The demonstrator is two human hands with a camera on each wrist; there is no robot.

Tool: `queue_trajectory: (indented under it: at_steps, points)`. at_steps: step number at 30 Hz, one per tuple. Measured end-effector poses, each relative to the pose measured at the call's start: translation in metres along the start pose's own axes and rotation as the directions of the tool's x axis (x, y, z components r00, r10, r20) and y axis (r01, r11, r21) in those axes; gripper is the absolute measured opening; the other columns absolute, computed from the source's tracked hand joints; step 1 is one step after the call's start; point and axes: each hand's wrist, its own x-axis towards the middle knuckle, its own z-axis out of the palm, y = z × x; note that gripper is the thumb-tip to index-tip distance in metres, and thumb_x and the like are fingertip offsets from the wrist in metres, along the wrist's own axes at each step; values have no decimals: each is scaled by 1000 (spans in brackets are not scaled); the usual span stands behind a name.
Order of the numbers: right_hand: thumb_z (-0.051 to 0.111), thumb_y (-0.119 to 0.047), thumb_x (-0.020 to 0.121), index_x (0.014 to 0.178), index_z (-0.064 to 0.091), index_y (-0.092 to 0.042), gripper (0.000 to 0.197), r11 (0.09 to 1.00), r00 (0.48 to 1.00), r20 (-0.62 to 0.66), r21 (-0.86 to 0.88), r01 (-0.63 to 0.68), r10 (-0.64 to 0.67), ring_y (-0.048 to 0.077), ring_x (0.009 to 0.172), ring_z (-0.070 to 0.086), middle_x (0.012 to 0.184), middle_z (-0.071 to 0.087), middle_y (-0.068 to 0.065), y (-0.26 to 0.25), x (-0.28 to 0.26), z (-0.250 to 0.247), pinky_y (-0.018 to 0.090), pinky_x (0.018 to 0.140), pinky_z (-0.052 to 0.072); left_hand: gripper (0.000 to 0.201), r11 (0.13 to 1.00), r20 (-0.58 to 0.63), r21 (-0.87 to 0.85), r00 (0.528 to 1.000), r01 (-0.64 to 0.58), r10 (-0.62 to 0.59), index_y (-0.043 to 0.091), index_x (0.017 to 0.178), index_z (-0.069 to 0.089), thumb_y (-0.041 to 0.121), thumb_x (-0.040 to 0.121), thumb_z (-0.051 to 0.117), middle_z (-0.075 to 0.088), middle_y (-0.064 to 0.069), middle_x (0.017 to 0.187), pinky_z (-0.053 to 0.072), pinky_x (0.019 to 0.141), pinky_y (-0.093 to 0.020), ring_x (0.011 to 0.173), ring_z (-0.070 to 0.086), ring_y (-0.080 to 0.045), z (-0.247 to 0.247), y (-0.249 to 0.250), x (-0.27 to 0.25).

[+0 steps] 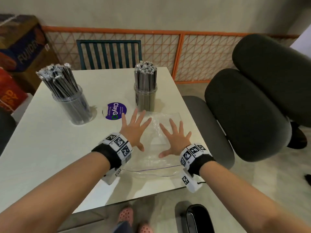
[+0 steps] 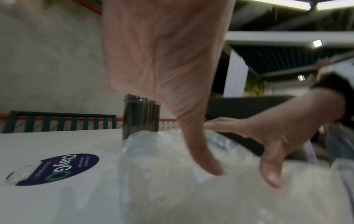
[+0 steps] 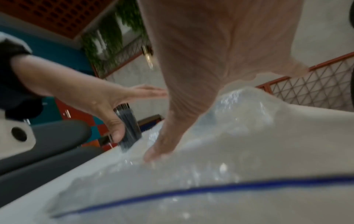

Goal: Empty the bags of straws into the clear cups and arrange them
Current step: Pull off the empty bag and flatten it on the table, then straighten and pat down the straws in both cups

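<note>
Two clear cups (image 1: 74, 106) (image 1: 145, 96) packed with straws, far on table (image 1: 50, 140). Left hand (image 1: 134, 132) and right hand (image 1: 175, 142), fingers spread, flat on one empty bag (image 1: 151, 163). Purple sticker (image 1: 115, 111) between cups.

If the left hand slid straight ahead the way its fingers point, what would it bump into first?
Probably the clear cup packed with straws. The left hand lies flat and spread on the empty bag, its fingers aimed roughly there, though the purple sticker sits just left of that line.

2 clear cups (image 1: 76, 105) (image 1: 145, 96) packed with dark straws (image 1: 57, 78) stand upright beyond flat, empty clear bags (image 1: 151, 158).
</note>
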Motion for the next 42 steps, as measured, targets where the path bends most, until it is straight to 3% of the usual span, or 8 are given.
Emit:
queue_trajectory:
  at_steps: [13,17,21,25,30,34,37,42]
  points:
    - [79,-57,58,140,-23,-48,131,994,928,369,-105,-16,54,42,137,-32,151,-39,-5,15,39,40,78,100,1,137,975,355,-207,923,-76,147,42,143,-18,65,48,78,-38,-3,150,-17,95,-74,136,-36,-28,87,-11,32]
    - [72,-43,75,149,12,-35,95,999,915,401,-24,-30,37,29,147,8,161,1,-3,15,48,-4,56,113,16,78,948,361,-289,901,-136,240,33,147,20,52,82,59,2,-1,160,-9,108,-65,147,-3,-24,41,-25,35]
    - [65,-42,83,137,44,-26,60,983,967,239,142,-120,84,21,133,42,144,46,0,16,72,-80,37,112,30,40,838,-37,-480,960,-260,277,25,132,50,34,93,51,49,3,138,37,103,-30,123,49,-15,-33,-76,48]
    - [64,-39,85,142,36,-18,67,929,994,9,357,-103,107,24,126,48,138,50,7,9,98,-137,32,103,36,51,757,-271,-624,962,-196,26,17,136,45,30,89,58,52,-6,134,39,95,-25,119,51,-17,-84,-124,75]
    - [76,-40,73,150,-3,-8,115,760,961,-250,646,75,119,24,145,21,158,16,11,-23,137,-152,41,117,25,97,421,-59,-907,994,-13,-96,18,150,5,35,79,69,29,-13,151,35,98,-29,135,37,-25,-109,-128,121]
    - [82,-36,64,150,8,-16,116,656,945,-298,741,143,131,27,135,40,147,40,8,-44,160,-142,47,111,35,106,205,-132,-972,989,-117,-59,18,149,-1,16,76,75,34,-6,147,30,100,-23,135,35,-19,-111,-92,142]
    - [77,-33,71,134,40,-14,75,736,900,-408,655,171,154,29,120,53,128,60,8,-38,167,-147,49,102,40,81,176,-218,-967,959,-187,-182,15,141,24,18,77,74,49,-2,129,37,98,-25,127,46,-20,-115,-90,152]
    - [77,-27,75,139,37,-17,77,692,921,-385,648,319,-63,15,124,50,136,53,0,-20,150,-193,24,98,39,87,262,-176,-943,976,-204,125,24,147,13,15,81,69,41,8,135,34,102,-24,125,41,-9,-153,-122,143]
